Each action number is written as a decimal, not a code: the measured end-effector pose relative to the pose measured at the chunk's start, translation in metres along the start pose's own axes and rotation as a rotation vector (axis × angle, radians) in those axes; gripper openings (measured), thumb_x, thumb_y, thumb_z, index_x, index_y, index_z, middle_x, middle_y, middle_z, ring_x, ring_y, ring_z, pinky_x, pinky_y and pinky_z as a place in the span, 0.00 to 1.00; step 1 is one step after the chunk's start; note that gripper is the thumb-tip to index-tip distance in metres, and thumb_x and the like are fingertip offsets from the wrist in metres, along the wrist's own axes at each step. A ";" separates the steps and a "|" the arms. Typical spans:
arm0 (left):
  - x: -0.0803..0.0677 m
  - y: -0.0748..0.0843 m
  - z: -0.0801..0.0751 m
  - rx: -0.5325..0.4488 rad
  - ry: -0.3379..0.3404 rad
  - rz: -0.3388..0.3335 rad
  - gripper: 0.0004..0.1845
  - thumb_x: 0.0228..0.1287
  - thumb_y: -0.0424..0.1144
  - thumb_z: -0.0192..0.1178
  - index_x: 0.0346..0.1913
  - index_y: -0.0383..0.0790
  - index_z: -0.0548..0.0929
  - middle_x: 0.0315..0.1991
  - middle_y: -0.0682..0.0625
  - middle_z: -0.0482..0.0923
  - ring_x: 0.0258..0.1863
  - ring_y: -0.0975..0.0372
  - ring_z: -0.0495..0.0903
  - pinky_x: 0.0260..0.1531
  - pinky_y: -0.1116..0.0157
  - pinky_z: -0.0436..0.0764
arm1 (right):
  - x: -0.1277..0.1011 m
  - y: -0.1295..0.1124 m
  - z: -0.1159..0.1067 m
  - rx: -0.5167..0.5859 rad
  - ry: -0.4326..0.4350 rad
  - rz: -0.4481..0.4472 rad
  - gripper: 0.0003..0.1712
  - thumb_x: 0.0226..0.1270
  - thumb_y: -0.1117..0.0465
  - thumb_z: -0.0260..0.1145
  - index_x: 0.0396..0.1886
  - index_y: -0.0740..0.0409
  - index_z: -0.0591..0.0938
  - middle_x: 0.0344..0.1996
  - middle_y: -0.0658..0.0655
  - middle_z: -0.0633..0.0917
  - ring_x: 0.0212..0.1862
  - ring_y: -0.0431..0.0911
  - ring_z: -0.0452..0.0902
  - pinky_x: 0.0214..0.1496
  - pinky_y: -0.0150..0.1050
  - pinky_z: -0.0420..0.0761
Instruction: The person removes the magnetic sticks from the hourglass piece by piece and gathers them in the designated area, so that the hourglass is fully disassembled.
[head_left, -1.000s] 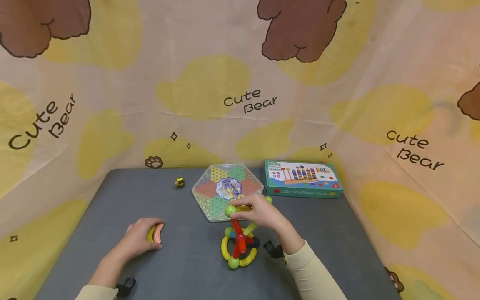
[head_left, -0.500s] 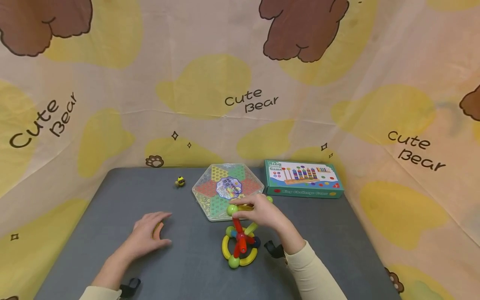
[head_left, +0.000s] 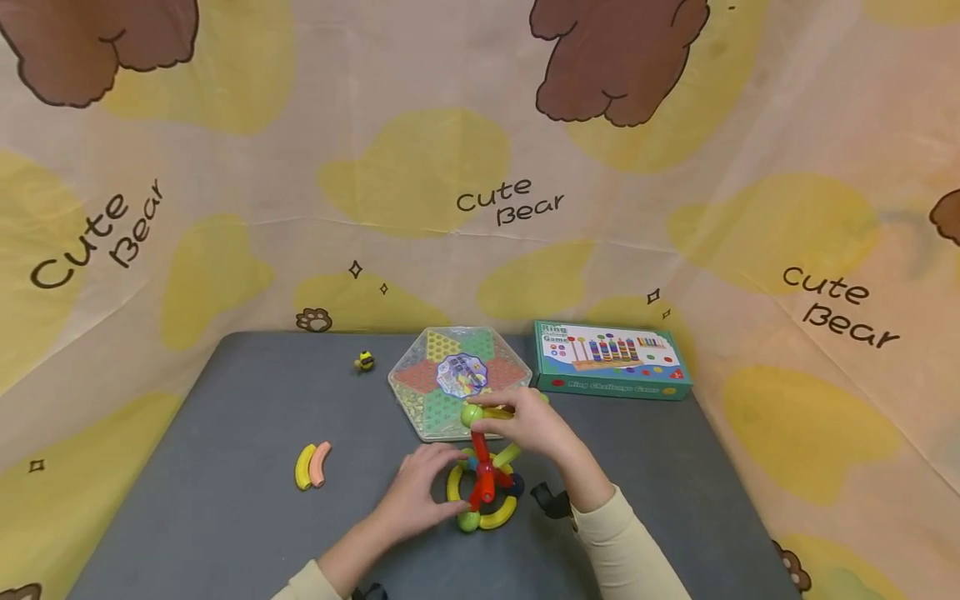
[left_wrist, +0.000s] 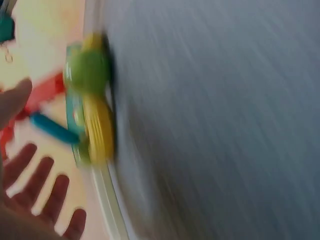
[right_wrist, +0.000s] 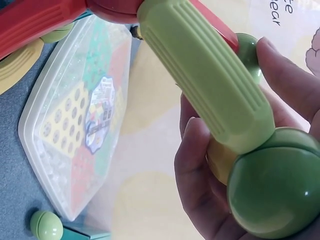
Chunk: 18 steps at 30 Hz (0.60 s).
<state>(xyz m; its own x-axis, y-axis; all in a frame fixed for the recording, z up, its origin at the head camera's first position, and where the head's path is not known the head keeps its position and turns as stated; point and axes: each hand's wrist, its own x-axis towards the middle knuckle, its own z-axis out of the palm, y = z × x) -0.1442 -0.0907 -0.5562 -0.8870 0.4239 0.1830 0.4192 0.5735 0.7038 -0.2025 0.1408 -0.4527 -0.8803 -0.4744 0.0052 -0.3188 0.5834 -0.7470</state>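
A toy of coloured magnetic sticks and balls stands on the table, with a yellow ring base (head_left: 495, 520) and red sticks (head_left: 487, 482) rising from the middle. My right hand (head_left: 531, 423) grips a yellow curved stick (right_wrist: 219, 161) at its top, between two green balls (right_wrist: 277, 185). A light green stick (right_wrist: 205, 75) runs up to one of them. Around the base's left side my left hand (head_left: 416, 492) spreads its thumb and fingers; the left wrist view is blurred and shows a gap to the toy. Yellow (head_left: 303, 467) and pink (head_left: 319, 464) curved sticks lie side by side, untouched.
Behind the toy lies a hexagonal Chinese checkers box (head_left: 420, 392), with a green ring game box (head_left: 611, 367) to its right. A small green ball (right_wrist: 47, 226) sits near both boxes. A little bee figure (head_left: 364, 361) stands at the back left.
My left hand has let go of the yellow and pink curved sticks and moved right to the toy's base. The right hand keeps its grip at the top.
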 end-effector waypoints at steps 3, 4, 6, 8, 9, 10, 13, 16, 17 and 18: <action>0.008 0.016 0.016 0.010 0.045 -0.024 0.28 0.50 0.55 0.78 0.54 0.51 0.84 0.53 0.58 0.81 0.53 0.59 0.75 0.52 0.51 0.73 | -0.001 0.001 0.000 -0.013 0.015 0.004 0.21 0.65 0.47 0.72 0.57 0.41 0.87 0.51 0.47 0.88 0.46 0.42 0.82 0.48 0.42 0.83; 0.010 0.019 0.019 0.021 0.063 -0.033 0.27 0.50 0.54 0.78 0.52 0.52 0.84 0.51 0.58 0.81 0.51 0.60 0.75 0.50 0.53 0.74 | -0.001 0.001 0.000 -0.013 0.021 0.002 0.21 0.65 0.47 0.72 0.57 0.40 0.87 0.51 0.47 0.88 0.46 0.42 0.82 0.48 0.42 0.83; 0.013 0.023 0.023 0.041 0.095 -0.049 0.24 0.48 0.50 0.79 0.49 0.53 0.84 0.48 0.59 0.82 0.48 0.62 0.76 0.47 0.56 0.73 | -0.001 0.002 0.000 -0.004 0.028 -0.004 0.21 0.66 0.47 0.72 0.57 0.41 0.87 0.51 0.48 0.89 0.46 0.44 0.83 0.47 0.42 0.83; 0.015 0.024 0.026 0.058 0.109 -0.059 0.23 0.47 0.46 0.79 0.48 0.52 0.85 0.47 0.59 0.82 0.47 0.62 0.76 0.46 0.57 0.73 | -0.002 0.002 -0.001 0.006 0.030 0.000 0.21 0.66 0.47 0.72 0.57 0.42 0.87 0.51 0.50 0.88 0.48 0.46 0.83 0.49 0.44 0.84; 0.015 0.024 0.027 0.066 0.114 -0.054 0.23 0.47 0.46 0.79 0.48 0.52 0.84 0.47 0.59 0.82 0.46 0.62 0.76 0.46 0.56 0.74 | -0.003 0.002 -0.002 0.012 0.031 0.007 0.20 0.66 0.48 0.72 0.57 0.43 0.87 0.51 0.50 0.88 0.49 0.47 0.84 0.50 0.45 0.84; 0.015 0.024 0.027 0.077 0.120 -0.046 0.23 0.48 0.45 0.79 0.48 0.52 0.84 0.46 0.59 0.83 0.46 0.62 0.77 0.46 0.56 0.74 | -0.004 0.002 -0.003 0.021 0.030 0.016 0.20 0.66 0.48 0.72 0.57 0.44 0.87 0.51 0.51 0.88 0.49 0.48 0.84 0.50 0.45 0.84; 0.014 0.024 0.028 0.092 0.132 -0.007 0.23 0.47 0.43 0.78 0.49 0.51 0.84 0.45 0.58 0.83 0.46 0.62 0.78 0.48 0.54 0.76 | -0.006 0.003 -0.007 0.035 0.035 0.046 0.20 0.66 0.49 0.72 0.56 0.46 0.87 0.49 0.52 0.89 0.48 0.48 0.85 0.50 0.46 0.85; 0.013 0.022 0.026 0.086 0.130 0.038 0.24 0.45 0.40 0.77 0.49 0.49 0.84 0.45 0.56 0.84 0.45 0.62 0.79 0.49 0.53 0.78 | -0.007 0.003 -0.011 0.038 0.042 0.073 0.20 0.65 0.49 0.73 0.54 0.48 0.87 0.44 0.52 0.89 0.44 0.46 0.85 0.47 0.45 0.85; 0.013 0.021 0.026 0.080 0.127 0.051 0.23 0.46 0.39 0.77 0.49 0.48 0.84 0.45 0.56 0.83 0.46 0.61 0.79 0.49 0.53 0.78 | -0.007 0.003 -0.012 0.035 0.048 0.079 0.19 0.64 0.49 0.74 0.53 0.49 0.87 0.43 0.51 0.89 0.42 0.45 0.84 0.46 0.44 0.85; 0.013 0.020 0.025 0.068 0.123 0.061 0.23 0.46 0.38 0.77 0.49 0.48 0.84 0.45 0.56 0.83 0.46 0.61 0.79 0.49 0.53 0.79 | -0.007 0.004 -0.013 0.032 0.053 0.081 0.19 0.64 0.49 0.74 0.52 0.50 0.87 0.42 0.51 0.89 0.41 0.45 0.84 0.46 0.44 0.85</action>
<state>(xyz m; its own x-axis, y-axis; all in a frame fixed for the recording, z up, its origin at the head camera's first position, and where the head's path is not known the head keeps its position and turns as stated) -0.1428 -0.0560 -0.5563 -0.8749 0.3726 0.3093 0.4812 0.5973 0.6416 -0.2020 0.1544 -0.4470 -0.9201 -0.3910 -0.0216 -0.2357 0.5969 -0.7670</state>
